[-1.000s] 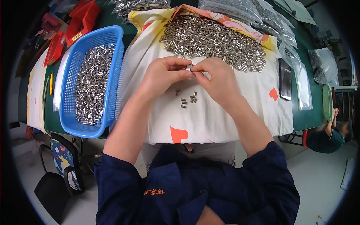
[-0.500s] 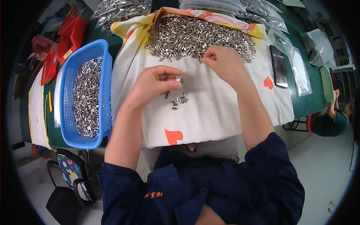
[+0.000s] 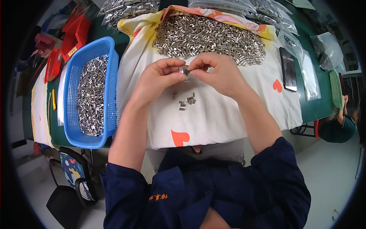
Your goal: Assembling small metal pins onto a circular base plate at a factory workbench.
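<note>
- Above the white cloth [image 3: 213, 126], in the head view, the left hand [image 3: 155, 79] pinches a round metal disc [image 3: 185, 72] between thumb and fingers.
- The right hand [image 3: 221, 74] is curled, its fingertips at the disc; whether they grip something small, I cannot tell.
- Nearer the body, loose metal cylinders [image 3: 182, 109] lie on the cloth.
- Left, a blue basket [image 3: 111, 87] holds many small metal pieces.

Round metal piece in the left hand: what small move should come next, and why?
I'd probably ease the right hand squarely toward the face of the round metal piece, with the left hand held steady: the left hand pinches it, and the right hand's pinch sits right beside that face. Whether it holds a small part, I can't tell.
</note>
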The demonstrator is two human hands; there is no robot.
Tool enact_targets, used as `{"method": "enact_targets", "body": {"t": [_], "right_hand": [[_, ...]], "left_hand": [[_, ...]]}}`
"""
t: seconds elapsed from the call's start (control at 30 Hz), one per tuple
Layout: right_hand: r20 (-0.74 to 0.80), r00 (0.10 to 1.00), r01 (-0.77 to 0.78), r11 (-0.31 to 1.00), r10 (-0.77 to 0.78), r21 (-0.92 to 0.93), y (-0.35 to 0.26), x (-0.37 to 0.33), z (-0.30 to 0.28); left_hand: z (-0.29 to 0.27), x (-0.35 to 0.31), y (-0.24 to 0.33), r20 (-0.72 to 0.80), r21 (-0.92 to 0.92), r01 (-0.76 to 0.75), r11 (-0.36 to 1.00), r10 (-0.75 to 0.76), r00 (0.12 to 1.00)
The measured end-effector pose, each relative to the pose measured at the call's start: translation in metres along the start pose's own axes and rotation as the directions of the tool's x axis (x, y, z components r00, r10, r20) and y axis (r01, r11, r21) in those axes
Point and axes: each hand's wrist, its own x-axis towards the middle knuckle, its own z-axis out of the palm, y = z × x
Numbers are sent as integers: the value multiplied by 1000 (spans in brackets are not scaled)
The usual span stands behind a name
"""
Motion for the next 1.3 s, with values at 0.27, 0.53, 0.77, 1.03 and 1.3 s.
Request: {"method": "enact_targets", "body": {"t": [0.27,0.53,0.77,1.03,1.3], "right_hand": [[-107,957,219,916,-268,-335,4,-2,10],[-141,896,327,840,-421,-433,9,-3,16],[45,997,-55,998,56,-30,8,2,2],[-240,959,0,851,-148,-525,37,15,-5],[-205,946,13,661,-251,-750,45,14,2]], "left_hand": [[-2,1,-2,6,5,-3,1000,3,1000],[3,2,-5,-48,75,-23,997,27,998],[1,-2,-4,10,133,23,991,-25,1000],[6,-1,-2,114,209,58,976,-83,990],[4,0,-1,22,-19,55,998,-55,998]]}}
